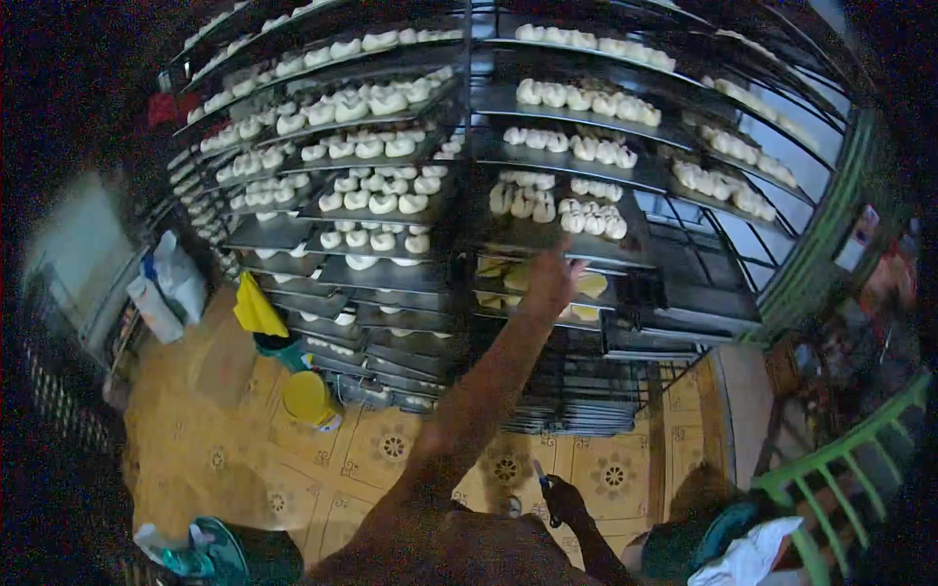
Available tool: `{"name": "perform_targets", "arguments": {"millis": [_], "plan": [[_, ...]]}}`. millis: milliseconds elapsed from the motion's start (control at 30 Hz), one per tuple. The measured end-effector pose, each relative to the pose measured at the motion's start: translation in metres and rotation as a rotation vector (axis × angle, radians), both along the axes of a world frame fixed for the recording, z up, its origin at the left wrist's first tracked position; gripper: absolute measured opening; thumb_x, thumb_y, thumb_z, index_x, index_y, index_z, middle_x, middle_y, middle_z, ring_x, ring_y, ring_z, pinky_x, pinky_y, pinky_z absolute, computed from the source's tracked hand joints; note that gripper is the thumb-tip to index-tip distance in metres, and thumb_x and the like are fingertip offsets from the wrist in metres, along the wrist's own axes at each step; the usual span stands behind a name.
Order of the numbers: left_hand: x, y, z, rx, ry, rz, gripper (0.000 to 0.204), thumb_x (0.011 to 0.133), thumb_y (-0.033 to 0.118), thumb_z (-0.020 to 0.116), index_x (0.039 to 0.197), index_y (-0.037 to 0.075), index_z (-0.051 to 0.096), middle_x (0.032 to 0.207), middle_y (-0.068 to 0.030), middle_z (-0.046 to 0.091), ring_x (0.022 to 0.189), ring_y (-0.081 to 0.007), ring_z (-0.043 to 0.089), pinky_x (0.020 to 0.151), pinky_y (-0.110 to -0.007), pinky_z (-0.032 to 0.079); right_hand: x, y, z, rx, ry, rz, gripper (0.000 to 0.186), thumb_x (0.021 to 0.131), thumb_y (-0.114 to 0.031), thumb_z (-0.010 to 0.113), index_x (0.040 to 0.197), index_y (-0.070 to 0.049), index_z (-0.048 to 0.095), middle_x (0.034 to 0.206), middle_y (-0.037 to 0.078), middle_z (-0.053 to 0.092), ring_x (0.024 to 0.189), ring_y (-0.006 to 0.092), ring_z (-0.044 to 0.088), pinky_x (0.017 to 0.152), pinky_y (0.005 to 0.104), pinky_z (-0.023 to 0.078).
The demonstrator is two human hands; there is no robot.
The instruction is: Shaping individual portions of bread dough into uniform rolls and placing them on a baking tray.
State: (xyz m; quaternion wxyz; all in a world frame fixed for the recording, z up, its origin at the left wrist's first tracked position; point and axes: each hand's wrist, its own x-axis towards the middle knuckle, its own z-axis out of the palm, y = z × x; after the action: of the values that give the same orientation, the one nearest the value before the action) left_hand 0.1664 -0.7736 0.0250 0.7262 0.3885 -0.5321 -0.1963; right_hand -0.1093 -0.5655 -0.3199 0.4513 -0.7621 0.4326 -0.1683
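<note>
My left arm stretches up to the right half of a tall rack. My left hand (554, 277) is at the front edge of a dark tray (635, 252), with a finger extended toward ridged white dough pieces (594, 220) and the thumb apart. Whether it touches the tray or dough is unclear. Just below, yellow flat pieces (592, 285) lie on a lower tray, partly hidden by my hand. Low down, my right hand (568, 500) is closed around a dark-handled bladed tool (540, 477), its pale blade pointing up. Whether it is a knife or scissors, I cannot tell.
Curved white dough pieces (371, 202) fill several trays on the rack's left side. A yellow bucket (309, 398), a yellow cloth (258, 308) and white sacks (176, 278) stand at left. Green railings (831, 449) edge the right. Patterned tile floor (391, 474) lies below.
</note>
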Motion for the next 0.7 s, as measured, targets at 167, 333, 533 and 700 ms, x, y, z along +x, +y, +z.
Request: {"name": "perform_targets", "arguments": {"millis": [167, 333, 533, 700], "plan": [[-0.004, 0.125, 0.020, 0.113, 0.434, -0.622, 0.026, 0.099, 0.033, 0.063, 0.116, 0.013, 0.063, 0.100, -0.0054, 0.066, 0.086, -0.0198, 0.067, 0.083, -0.040, 0.055, -0.008, 0.081, -0.007, -0.204, 0.103, 0.115, 0.045, 0.102, -0.031, 0.055, 0.139, -0.005, 0.054, 0.069, 0.007, 0.063, 0.057, 0.0134, 0.058, 0.055, 0.0297, 0.045], [0.008, 0.406, -0.087, 0.276, -0.184, -0.978, 0.032, 0.101, 0.040, 0.056, 0.101, 0.009, 0.066, 0.085, -0.0040, 0.066, 0.078, -0.0159, 0.063, 0.073, -0.035, 0.053, -0.005, 0.236, -0.008, 0.018, 0.013, 0.241, 0.047, 0.100, -0.035, 0.057, 0.137, -0.006, 0.056, 0.071, 0.008, 0.065, 0.062, 0.0180, 0.063, 0.060, 0.0340, 0.050], [0.018, 0.894, -0.241, 1.109, -0.031, 0.211, 0.029, 0.100, 0.031, 0.055, 0.104, 0.005, 0.066, 0.086, -0.0060, 0.064, 0.077, -0.0165, 0.059, 0.073, -0.034, 0.052, 0.028, 0.434, 0.058, 0.101, 0.453, 0.631, 0.044, 0.099, -0.030, 0.058, 0.133, -0.002, 0.056, 0.075, 0.015, 0.068, 0.063, 0.0240, 0.065, 0.062, 0.0418, 0.056], [-0.108, 1.306, -0.248, 1.488, 0.536, 1.032, 0.027, 0.100, 0.023, 0.054, 0.108, 0.001, 0.067, 0.087, -0.0077, 0.063, 0.076, -0.0170, 0.056, 0.073, -0.033, 0.051, 0.063, 0.585, 0.144, 0.014, 0.374, 0.908, 0.038, 0.099, -0.027, 0.059, 0.126, -0.001, 0.058, 0.077, 0.012, 0.066, 0.067, 0.0226, 0.062, 0.063, 0.0404, 0.053]]}}
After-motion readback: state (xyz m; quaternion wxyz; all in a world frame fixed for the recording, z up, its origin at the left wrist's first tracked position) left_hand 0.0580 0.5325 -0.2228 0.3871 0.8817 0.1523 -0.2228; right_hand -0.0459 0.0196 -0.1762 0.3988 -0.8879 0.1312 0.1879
